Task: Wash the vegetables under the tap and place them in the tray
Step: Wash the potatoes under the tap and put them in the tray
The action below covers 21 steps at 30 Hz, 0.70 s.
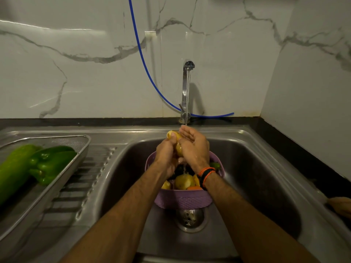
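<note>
The left hand (166,152) has its fingers curled round a yellow potato (175,142), while the right hand (194,147) lies against it with fingers straight and pressed together under the stream from the tap (186,92). Directly below sits a purple basket (182,199) of vegetables in the sink (256,168). At nine o'clock, the metal tray (79,162) holds a green pepper (51,164) touching a green gourd (15,168).

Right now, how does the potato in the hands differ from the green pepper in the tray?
The potato is yellow, held under the tap's stream by both hands; the green pepper lies untouched in the metal tray on the drainboard. The potato looks wet and smaller; the pepper looks larger. Both are whole.
</note>
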{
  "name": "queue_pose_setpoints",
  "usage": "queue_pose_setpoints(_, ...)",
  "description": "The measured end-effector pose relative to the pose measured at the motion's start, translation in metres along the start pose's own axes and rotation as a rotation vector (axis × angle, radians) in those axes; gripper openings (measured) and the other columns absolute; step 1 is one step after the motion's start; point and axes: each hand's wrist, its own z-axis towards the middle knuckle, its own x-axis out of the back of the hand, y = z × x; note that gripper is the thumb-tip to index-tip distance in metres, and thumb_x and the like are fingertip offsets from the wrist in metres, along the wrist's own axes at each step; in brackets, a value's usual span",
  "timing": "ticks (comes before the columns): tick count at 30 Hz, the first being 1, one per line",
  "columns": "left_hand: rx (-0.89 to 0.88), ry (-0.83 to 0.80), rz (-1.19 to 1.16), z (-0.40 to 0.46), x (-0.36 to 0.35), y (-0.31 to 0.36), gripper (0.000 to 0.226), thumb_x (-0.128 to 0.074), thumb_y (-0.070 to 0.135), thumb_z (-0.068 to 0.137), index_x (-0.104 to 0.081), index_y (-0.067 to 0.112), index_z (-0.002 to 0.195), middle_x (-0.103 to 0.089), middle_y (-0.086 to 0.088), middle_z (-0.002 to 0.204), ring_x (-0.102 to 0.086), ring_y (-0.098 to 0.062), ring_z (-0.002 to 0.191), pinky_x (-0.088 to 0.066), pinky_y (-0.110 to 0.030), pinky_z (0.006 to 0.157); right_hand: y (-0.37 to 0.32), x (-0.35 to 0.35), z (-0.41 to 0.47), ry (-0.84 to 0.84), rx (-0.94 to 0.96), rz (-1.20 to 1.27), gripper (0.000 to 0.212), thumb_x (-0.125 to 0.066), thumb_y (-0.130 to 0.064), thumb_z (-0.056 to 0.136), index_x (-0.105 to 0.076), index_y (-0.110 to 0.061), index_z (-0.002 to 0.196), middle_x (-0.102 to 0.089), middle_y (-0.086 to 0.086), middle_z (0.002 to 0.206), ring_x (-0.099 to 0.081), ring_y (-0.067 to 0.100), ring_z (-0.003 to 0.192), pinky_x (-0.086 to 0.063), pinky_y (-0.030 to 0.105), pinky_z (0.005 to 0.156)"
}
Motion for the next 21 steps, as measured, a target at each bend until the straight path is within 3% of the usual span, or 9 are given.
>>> queue_pose_setpoints(3, 0.032, -0.032, -0.055, -0.003, 0.000, 0.002, 0.032, -0.044, 0.021, 0.104, -0.059, 0.006, 0.127, -0.067, -0.018, 0.119, -0.068, -0.027, 0.100, -0.059, -0.031, 0.061, 0.001, -0.004, 0.000, -0.126, 0.028, -0.124, 0.045, -0.050, -0.029, 0.101, -0.046, -0.021, 0.145, -0.044, 0.000, 0.150, -0.041, 0.013, 0.136, -0.035, 0.029, 0.111)
queue_pose_setpoints(5, 0.067, -0.061, -0.110, -0.002, 0.001, 0.001, 0.033, -0.047, 0.018, 0.102, -0.059, 0.004, 0.129, -0.067, -0.020, 0.120, -0.068, -0.030, 0.104, -0.060, -0.035, 0.067, 0.003, -0.005, -0.001, -0.160, 0.039, -0.166, 0.047, -0.045, -0.032, 0.103, -0.041, -0.020, 0.148, -0.037, -0.001, 0.155, -0.033, 0.011, 0.142, -0.025, 0.030, 0.118)
queue_pose_setpoints(9, 0.046, -0.008, -0.090, 0.004, 0.004, -0.001, 0.032, -0.049, 0.020, 0.102, -0.060, 0.003, 0.127, -0.069, -0.019, 0.117, -0.068, -0.030, 0.105, -0.061, -0.037, 0.076, 0.008, -0.002, -0.008, -0.109, 0.126, -0.286, 0.040, -0.045, -0.027, 0.103, -0.047, -0.015, 0.142, -0.045, 0.000, 0.147, -0.038, 0.002, 0.127, -0.025, 0.017, 0.106)
queue_pose_setpoints(13, 0.094, -0.058, -0.115, -0.001, 0.003, 0.003, 0.034, -0.046, 0.019, 0.103, -0.057, 0.002, 0.130, -0.066, -0.020, 0.119, -0.066, -0.031, 0.108, -0.059, -0.039, 0.080, 0.009, -0.003, -0.003, -0.151, 0.102, -0.310, 0.051, -0.043, -0.036, 0.103, -0.033, -0.018, 0.150, -0.032, 0.001, 0.156, -0.029, 0.014, 0.143, -0.020, 0.024, 0.112)
queue_pose_setpoints(18, 0.044, -0.022, -0.135, 0.000, 0.001, 0.003, 0.033, -0.047, 0.018, 0.103, -0.057, 0.003, 0.130, -0.064, -0.022, 0.126, -0.064, -0.033, 0.113, -0.060, -0.038, 0.078, 0.011, 0.000, -0.004, -0.109, 0.201, -0.396, 0.046, -0.047, -0.035, 0.102, -0.044, -0.015, 0.144, -0.044, 0.004, 0.149, -0.038, 0.013, 0.136, -0.023, 0.021, 0.112)
queue_pose_setpoints(21, 0.080, -0.057, -0.122, -0.002, 0.005, 0.006, 0.032, -0.046, 0.018, 0.103, -0.057, 0.002, 0.129, -0.062, -0.022, 0.126, -0.064, -0.033, 0.111, -0.060, -0.040, 0.079, 0.012, -0.001, -0.002, -0.202, 0.152, -0.387, 0.052, -0.042, -0.037, 0.104, -0.033, -0.015, 0.150, -0.032, 0.004, 0.157, -0.029, 0.014, 0.143, -0.017, 0.020, 0.109)
